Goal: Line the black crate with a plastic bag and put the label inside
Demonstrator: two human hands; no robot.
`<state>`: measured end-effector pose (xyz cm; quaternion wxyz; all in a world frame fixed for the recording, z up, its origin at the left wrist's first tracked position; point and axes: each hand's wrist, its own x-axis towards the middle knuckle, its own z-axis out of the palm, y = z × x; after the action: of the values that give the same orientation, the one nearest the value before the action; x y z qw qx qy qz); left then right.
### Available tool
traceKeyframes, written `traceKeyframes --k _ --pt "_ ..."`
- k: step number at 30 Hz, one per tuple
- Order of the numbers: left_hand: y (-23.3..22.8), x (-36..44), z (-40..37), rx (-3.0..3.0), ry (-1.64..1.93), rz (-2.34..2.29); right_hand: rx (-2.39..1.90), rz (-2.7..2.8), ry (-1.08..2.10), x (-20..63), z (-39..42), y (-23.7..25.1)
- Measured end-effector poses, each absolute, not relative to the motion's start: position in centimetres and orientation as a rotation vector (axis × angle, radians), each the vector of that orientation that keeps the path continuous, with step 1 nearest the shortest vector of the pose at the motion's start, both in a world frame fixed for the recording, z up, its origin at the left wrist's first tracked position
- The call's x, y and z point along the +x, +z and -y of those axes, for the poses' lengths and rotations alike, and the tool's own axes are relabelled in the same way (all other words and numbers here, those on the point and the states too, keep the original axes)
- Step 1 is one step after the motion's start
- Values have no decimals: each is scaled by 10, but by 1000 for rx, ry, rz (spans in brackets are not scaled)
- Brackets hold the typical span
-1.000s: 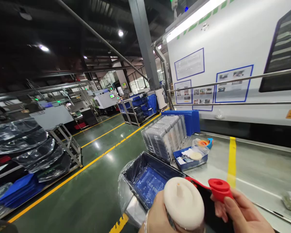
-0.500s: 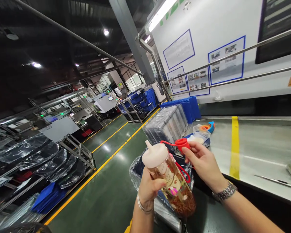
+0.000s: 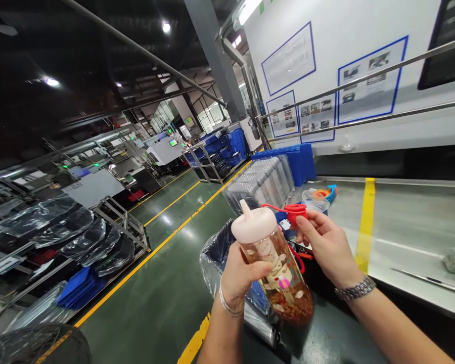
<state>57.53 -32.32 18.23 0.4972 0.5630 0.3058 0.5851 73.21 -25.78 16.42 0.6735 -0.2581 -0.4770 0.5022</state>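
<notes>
My left hand [image 3: 244, 275] is wrapped round a clear water bottle [image 3: 284, 275], which tilts with its top toward the left. Brownish liquid and reddish-brown bits at the bottom show through its printed wall. On top sits a pale pink lid [image 3: 254, 226] with an uncovered spout [image 3: 245, 208]. Between thumb and fingers, my right hand [image 3: 326, 247] pinches a red cap [image 3: 296, 215], held apart from the spout. A thin red strap runs from the cap toward the lid, and a red loop hangs behind the bottle.
Below the bottle stands a plastic-lined bin [image 3: 216, 258]. Stacked clear trays [image 3: 261, 182] and blue sheets [image 3: 303, 164] are beyond. An orange-and-blue tape dispenser [image 3: 326, 193] lies on the grey ledge [image 3: 409, 217] at right, with a thin rod [image 3: 428, 280]. Racks [image 3: 121, 222] line the left.
The bottle, both hands and the red cap have shifted slightly up and to the right in view. Both grips stay the same, and the cap remains off the spout.
</notes>
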Motion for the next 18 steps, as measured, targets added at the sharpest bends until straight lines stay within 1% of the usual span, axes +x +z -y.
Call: traceKeyframes --k 7,18 --pt "182 580 319 1326 1402 -858 -579 1022 1151 737 255 161" --pt "184 584 322 1329 1354 -782 -609 1029 1139 741 256 157"
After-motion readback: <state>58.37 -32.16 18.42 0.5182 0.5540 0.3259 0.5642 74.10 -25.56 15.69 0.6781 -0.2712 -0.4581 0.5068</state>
